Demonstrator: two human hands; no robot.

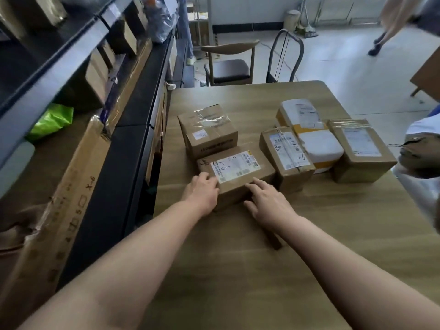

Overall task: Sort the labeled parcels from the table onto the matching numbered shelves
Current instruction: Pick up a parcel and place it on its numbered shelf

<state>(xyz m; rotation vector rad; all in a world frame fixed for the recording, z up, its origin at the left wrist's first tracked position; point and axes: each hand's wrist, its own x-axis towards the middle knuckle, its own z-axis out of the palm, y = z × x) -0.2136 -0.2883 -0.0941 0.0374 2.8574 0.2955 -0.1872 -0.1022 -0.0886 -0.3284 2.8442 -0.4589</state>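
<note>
We see both hands on the nearest parcel [234,173], a brown box with a label marked "1-6", sitting on the wooden table [238,270] toward its left edge. Left hand [202,190] cups the box's near-left corner, fingers curled against it. Right hand [267,201] lies open, fingertips touching the near-right face; not closed around it. Taped box [207,132] touches the parcel behind. Second "1-6" box [287,156] sits just beside it on the right, then a white padded mailer stack [312,136] and another box [360,148]. Table surface near us is bare. Shelves [78,75] run along the table's left edge, holding cartons.
</note>
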